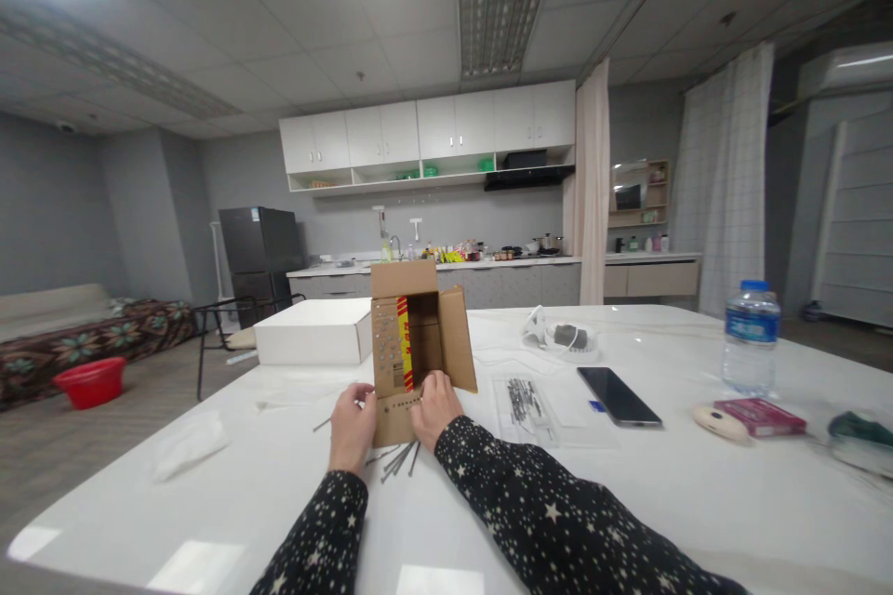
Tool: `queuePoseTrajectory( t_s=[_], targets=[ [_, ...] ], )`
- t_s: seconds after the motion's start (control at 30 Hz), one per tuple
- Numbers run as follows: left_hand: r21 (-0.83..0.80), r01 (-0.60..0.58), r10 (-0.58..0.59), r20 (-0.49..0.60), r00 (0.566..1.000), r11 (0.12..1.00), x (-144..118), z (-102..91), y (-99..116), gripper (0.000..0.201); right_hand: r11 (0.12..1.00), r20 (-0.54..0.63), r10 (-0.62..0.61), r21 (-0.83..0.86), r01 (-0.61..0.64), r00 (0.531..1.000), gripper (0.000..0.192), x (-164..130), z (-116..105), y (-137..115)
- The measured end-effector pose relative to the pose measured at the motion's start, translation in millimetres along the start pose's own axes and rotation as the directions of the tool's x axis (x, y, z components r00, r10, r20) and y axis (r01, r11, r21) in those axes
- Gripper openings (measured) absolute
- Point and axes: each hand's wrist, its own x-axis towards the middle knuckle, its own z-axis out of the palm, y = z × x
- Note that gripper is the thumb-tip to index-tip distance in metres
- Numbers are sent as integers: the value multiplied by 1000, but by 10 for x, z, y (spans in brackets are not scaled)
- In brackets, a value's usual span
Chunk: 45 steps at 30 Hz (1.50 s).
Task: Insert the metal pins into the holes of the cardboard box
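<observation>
An open cardboard box (424, 335) stands on the white table, its opening facing me and its flaps spread. Small metal heads dot its left flap (388, 344), beside red and yellow tape. A row of small dark marks crosses the lower flap (394, 428). My left hand (351, 428) is closed at the left edge of these flaps, fingers curled in a pinch. At the lower right of the opening, my right hand (438, 409) has its fingers pressed together; what they hold is hidden. Several long nails (399, 462) lie just in front of the box, and another thin rod (322, 425) shows left of my left hand.
A white box (313, 332) stands behind left. To the right are a clear case of small dark pieces (523, 404), a phone (619, 396), a coiled white cable (562, 337), a water bottle (750, 339) and a magenta box (760, 416). A plastic bag (190, 446) lies left.
</observation>
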Motion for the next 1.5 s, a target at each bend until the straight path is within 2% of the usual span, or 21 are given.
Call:
queuePoseTrajectory(
  t_s=[0.53,0.83,1.07,1.2,1.3,1.5],
  targets=[
    [-3,8,-8,14,1000,1000,-11,-17,18,24,999,-47,-37,35,39,998,13,-30,-81,-59],
    [-6,30,-30,22,999,1000,-2,-7,11,26,973,-23,-111,200,114,994,15,-45,-83,-71],
    [1,25,-25,16,1000,1000,3,1,6,25,930,-65,-148,329,161,987,16,-74,-136,-100],
    [-7,34,-33,28,999,999,5,-3,3,25,891,-62,-312,326,314,948,16,-96,-136,-143],
    [-16,28,-28,30,999,999,3,-5,-4,25,860,-9,-421,315,402,907,17,-110,-139,-193],
    [-23,17,-17,13,1000,1000,5,6,-17,25,833,136,-508,329,444,851,16,-135,-201,-266]
  ],
)
